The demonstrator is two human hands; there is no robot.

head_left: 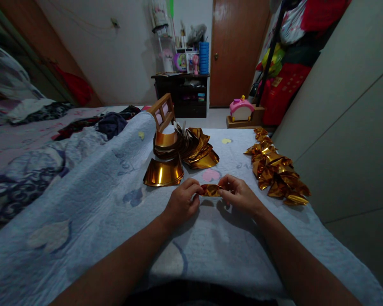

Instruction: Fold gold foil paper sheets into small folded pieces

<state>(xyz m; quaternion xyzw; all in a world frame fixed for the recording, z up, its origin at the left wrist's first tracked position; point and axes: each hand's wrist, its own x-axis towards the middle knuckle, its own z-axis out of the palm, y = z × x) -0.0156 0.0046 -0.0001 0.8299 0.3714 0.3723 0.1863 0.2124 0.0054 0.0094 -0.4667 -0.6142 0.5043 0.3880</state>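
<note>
Between my two hands is a small folded piece of gold foil paper (211,190), held just above the blue cloth. My left hand (184,200) pinches its left end with thumb and fingers. At the other end, my right hand (238,194) has its fingers closed on the foil. Beyond my left hand lies a stack of flat, curved gold foil sheets (164,172). More fanned gold sheets (202,154) spread out behind it. Over to the right, a row of folded gold foil pieces (276,170) is heaped along the edge of the cloth.
A blue patterned cloth (207,242) covers the surface in front of me. A wooden rail (163,111) stands behind the sheets. A pale cabinet wall (347,140) borders the right side. Rumpled bedding (51,157) lies at left, and a pink toy (241,109) sits farther back.
</note>
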